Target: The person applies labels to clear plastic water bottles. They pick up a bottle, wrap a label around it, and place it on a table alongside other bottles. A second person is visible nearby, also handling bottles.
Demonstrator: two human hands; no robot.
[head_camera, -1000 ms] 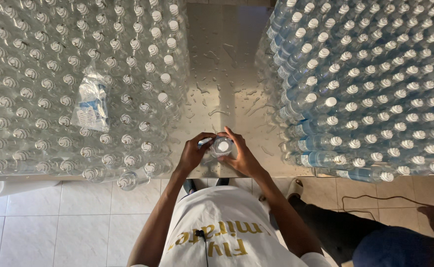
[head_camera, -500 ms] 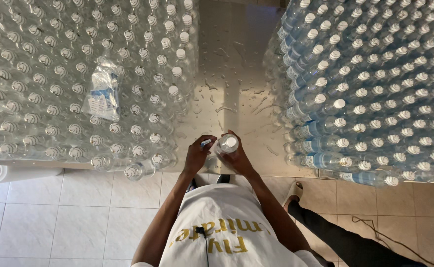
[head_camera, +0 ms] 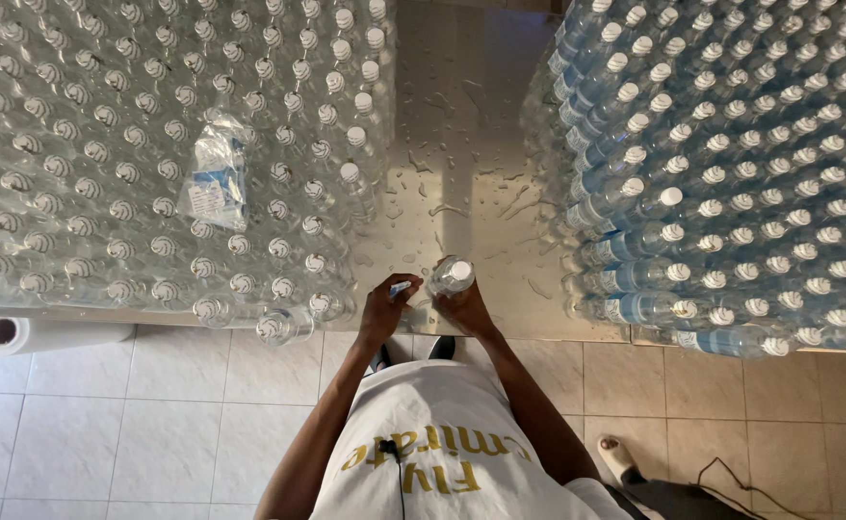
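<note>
The right hand (head_camera: 468, 308) is gripping a clear capped bottle (head_camera: 451, 276), fingers wrapped around its body, at the near edge of the wet steel table (head_camera: 461, 154). The bottle is tilting slightly, its white cap showing from above. The left hand (head_camera: 384, 310) is sitting just beside the bottle, fingers pinching a small blue-and-white label (head_camera: 400, 285). A block of unlabelled bottles (head_camera: 105, 144) is filling the table's left side, and a clear plastic bag (head_camera: 216, 178) is lying on top of them. Blue-labelled capped bottles (head_camera: 750, 154) are crowding the right side. A paper roll (head_camera: 18, 334) is lying on the tiled floor (head_camera: 134, 424) below the near left edge.
</note>
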